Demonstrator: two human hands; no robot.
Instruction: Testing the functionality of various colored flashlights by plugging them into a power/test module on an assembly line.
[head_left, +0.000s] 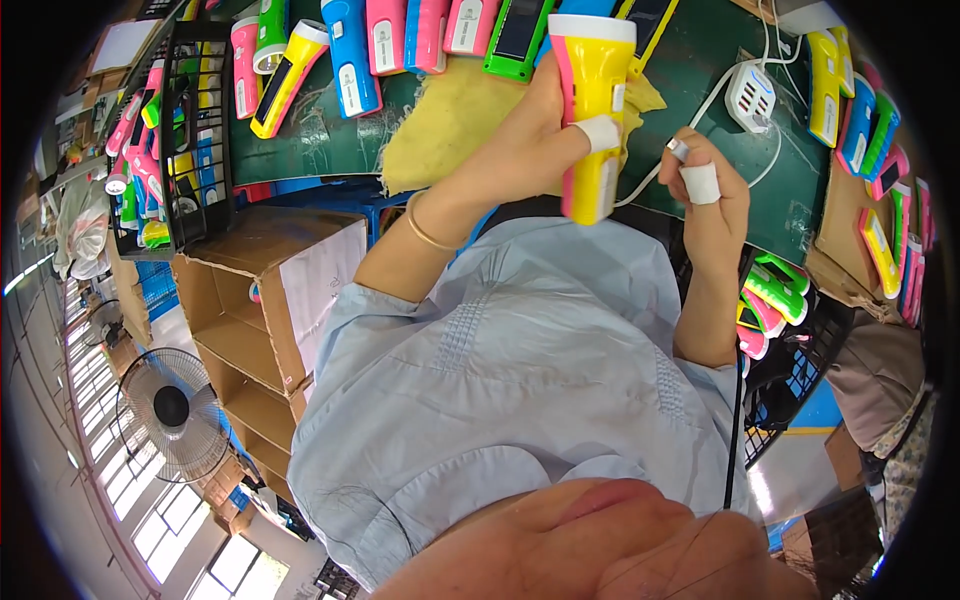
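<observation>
A yellow flashlight (597,85) with a pink spine is held over the near edge of a green worktop, its white-rimmed head pointing away from the wearer and its narrower tail toward a pale blue shirt (560,300). The left hand (540,135) grips the barrel, its wrapped thumb laid across the front. The right hand (726,205) hovers just beside with fingers curled; a silvery piece (678,149) shows at a finger, though whether it is worn or pinched cannot be told. The step looks like handling or checking a single unit; the next move would seem to call for a steady left grip while the right fingers reach the casing. The barrel is glossy, smooth plastic, flaring at the head. Behind it lies a fuzzy, ragged-edged yellow cloth (440,120) on the scuffed, hard-surfaced worktop (300,148). Beyond stands a row of flashlights (352,60) in blue, pink and green, some with flat dark panels. To the right sits a smooth white charging block (750,97); to the left, a black lattice crate (186,222) and an open, matte cardboard box (240,335)
</observation>
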